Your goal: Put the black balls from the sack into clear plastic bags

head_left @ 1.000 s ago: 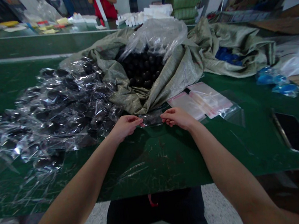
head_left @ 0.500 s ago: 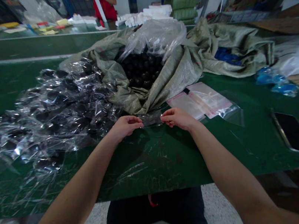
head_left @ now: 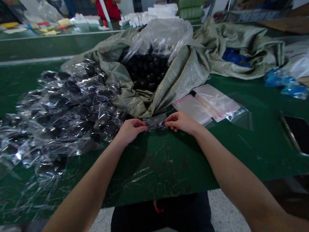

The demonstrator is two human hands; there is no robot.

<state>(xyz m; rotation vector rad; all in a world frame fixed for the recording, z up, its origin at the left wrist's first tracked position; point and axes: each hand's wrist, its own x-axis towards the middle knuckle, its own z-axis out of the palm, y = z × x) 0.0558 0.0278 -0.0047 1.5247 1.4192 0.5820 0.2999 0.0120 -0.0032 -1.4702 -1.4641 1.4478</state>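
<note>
Between my two hands a small clear plastic bag (head_left: 155, 122) is stretched just above the green table, with something dark showing through it. My left hand (head_left: 132, 130) pinches its left end between thumb and fingers. The right end is pinched by my right hand (head_left: 182, 122). Right behind the bag lies an open woven sack (head_left: 165, 95) full of black balls (head_left: 147, 70). To the left of my left hand spreads a big heap of black balls in clear bags (head_left: 63, 110). Flat clear bags with pinkish strips (head_left: 213, 103) lie beside my right hand.
A phone (head_left: 305, 138) lies on the right of the green table (head_left: 163, 173). Farther back right are a second woven sack (head_left: 262, 57) with blue items and blue bagged pieces (head_left: 289, 86). Across the table stands a person in red (head_left: 110, 6) near white boxes (head_left: 151, 15).
The bag between my hands looks more crumpled, and my hands have come very slightly closer together. The person across the table has shifted a little.
</note>
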